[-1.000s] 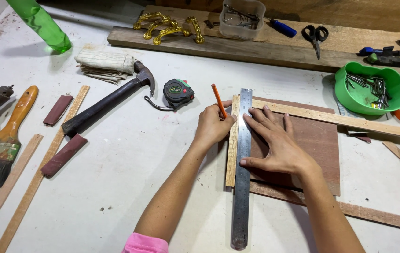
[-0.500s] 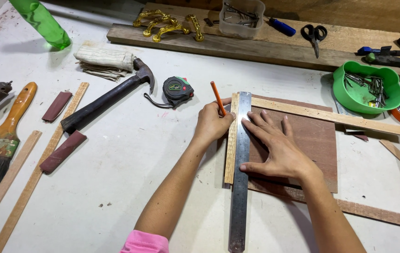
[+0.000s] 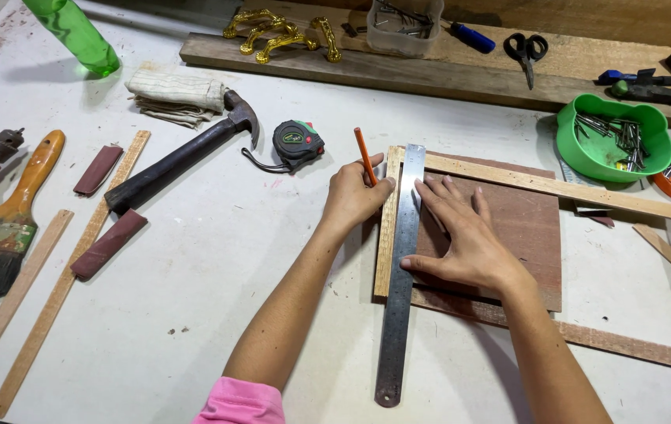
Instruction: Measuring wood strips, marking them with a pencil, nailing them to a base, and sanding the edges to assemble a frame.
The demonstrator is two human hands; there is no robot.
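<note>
Steel ruler (image 3: pixel 400 271) at centre frame, lying along a wooden frame's (image 3: pixel 555 187) left strip.
Right hand (image 3: pixel 469 239) presses flat, fingers spread, on ruler and brown board (image 3: pixel 535 228); left hand (image 3: pixel 352 196) closed around an orange pencil (image 3: pixel 363 155), tip seemingly at the ruler's edge. White scuffed worktable (image 3: pixel 194 298); green bottle (image 3: pixel 72 35) upper left.

Only a small pale label on the round black-and-green tape measure (image 3: pixel 298 143), perhaps printed.

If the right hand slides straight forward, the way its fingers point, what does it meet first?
Probably the upper wooden strip of the frame: the right hand lies flat on the brown board, fingers pointing toward it.
</note>
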